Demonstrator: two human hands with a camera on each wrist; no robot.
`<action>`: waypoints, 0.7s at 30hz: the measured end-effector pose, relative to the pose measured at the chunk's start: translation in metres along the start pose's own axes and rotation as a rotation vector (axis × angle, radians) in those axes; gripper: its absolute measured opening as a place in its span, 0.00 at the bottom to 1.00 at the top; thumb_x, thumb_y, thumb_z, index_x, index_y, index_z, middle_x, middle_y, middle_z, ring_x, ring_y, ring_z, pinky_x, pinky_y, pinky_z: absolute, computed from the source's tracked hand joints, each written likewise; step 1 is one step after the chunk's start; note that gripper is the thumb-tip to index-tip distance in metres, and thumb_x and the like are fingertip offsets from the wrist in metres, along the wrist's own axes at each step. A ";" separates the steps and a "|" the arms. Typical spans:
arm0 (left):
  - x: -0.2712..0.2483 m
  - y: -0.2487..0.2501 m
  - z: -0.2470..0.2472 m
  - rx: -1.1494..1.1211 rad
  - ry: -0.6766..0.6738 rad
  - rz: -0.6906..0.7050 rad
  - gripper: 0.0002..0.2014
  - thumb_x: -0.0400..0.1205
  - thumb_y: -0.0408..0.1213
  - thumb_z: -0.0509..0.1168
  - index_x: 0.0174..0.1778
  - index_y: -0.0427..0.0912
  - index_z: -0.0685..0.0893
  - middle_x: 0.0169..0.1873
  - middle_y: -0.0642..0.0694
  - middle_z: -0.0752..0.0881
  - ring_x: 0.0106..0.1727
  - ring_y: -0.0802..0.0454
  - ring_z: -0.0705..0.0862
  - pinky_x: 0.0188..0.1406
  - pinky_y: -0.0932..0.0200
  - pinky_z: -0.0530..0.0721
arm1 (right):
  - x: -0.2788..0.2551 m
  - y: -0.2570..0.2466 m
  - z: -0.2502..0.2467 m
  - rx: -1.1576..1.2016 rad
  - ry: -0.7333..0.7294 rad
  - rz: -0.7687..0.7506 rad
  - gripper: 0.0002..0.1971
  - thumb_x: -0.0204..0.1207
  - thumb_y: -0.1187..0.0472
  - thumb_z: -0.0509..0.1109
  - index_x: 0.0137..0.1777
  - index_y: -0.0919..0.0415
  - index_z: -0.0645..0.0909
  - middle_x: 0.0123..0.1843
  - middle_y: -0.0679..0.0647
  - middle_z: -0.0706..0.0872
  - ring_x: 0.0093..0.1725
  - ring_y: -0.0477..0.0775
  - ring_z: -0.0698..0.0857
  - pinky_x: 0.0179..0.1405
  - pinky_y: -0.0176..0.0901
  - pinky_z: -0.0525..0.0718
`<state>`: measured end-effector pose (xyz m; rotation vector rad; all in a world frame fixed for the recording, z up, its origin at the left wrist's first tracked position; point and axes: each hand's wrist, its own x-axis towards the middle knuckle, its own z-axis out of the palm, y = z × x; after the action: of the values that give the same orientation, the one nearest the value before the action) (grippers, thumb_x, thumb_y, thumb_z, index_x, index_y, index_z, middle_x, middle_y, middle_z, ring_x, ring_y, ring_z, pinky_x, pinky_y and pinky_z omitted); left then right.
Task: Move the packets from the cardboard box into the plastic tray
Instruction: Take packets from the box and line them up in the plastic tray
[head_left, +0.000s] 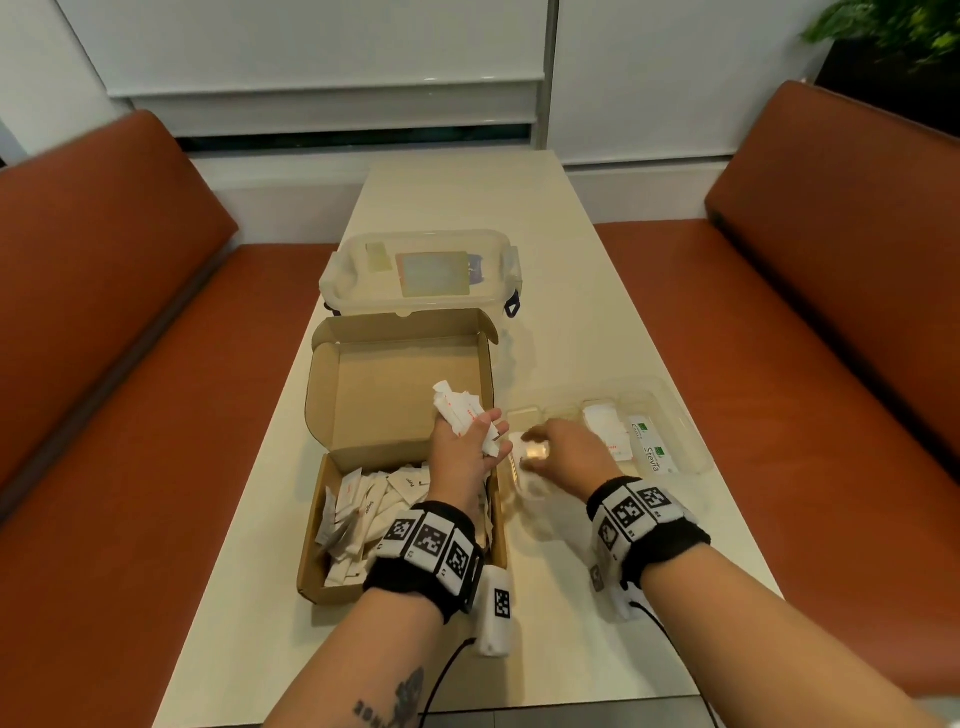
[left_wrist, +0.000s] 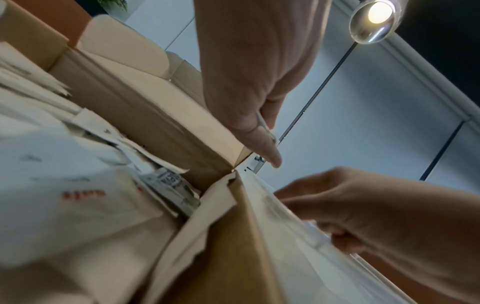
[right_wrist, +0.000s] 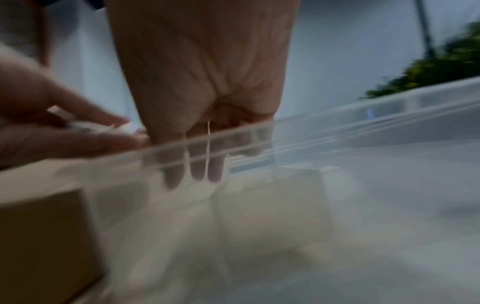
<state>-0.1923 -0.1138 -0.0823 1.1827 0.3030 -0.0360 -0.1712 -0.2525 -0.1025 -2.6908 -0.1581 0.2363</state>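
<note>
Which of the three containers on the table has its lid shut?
The clear plastic lidded tub at the far end. The brown cardboard box stands flap-up, and the clear plastic tray is topless.

I see a long pale table (head_left: 561, 291) running away from me between two rust-red benches (head_left: 119, 291). Three things sit directly on it. At the far end stands a clear lidded plastic container (head_left: 421, 273). Just in front of that, touching or nearly so, is an open cardboard box (head_left: 400, 457), lid flap up. Beside the box, to the right, lies a clear plastic tray (head_left: 670, 415) with compartments.
</note>
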 end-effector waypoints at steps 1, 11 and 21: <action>0.001 0.000 0.001 0.003 -0.001 -0.003 0.11 0.85 0.29 0.58 0.61 0.46 0.73 0.52 0.42 0.85 0.49 0.51 0.87 0.48 0.53 0.88 | 0.000 0.005 -0.007 0.067 0.102 0.027 0.17 0.77 0.56 0.69 0.66 0.56 0.81 0.65 0.53 0.83 0.64 0.53 0.80 0.64 0.44 0.75; 0.002 -0.005 0.012 0.018 -0.014 -0.024 0.12 0.85 0.28 0.58 0.61 0.45 0.73 0.53 0.39 0.85 0.49 0.49 0.87 0.47 0.52 0.88 | -0.010 0.080 -0.054 -0.114 0.448 0.494 0.26 0.76 0.75 0.56 0.72 0.55 0.76 0.64 0.61 0.80 0.60 0.63 0.75 0.58 0.54 0.73; 0.004 -0.007 0.013 0.022 -0.007 -0.023 0.10 0.84 0.27 0.59 0.55 0.47 0.77 0.55 0.37 0.84 0.49 0.49 0.87 0.45 0.53 0.89 | -0.020 0.092 -0.039 0.024 0.340 0.538 0.29 0.77 0.76 0.55 0.78 0.61 0.64 0.59 0.68 0.81 0.58 0.68 0.81 0.54 0.57 0.83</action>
<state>-0.1875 -0.1279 -0.0851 1.2008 0.3114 -0.0639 -0.1763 -0.3544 -0.1039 -2.6472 0.6687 -0.0650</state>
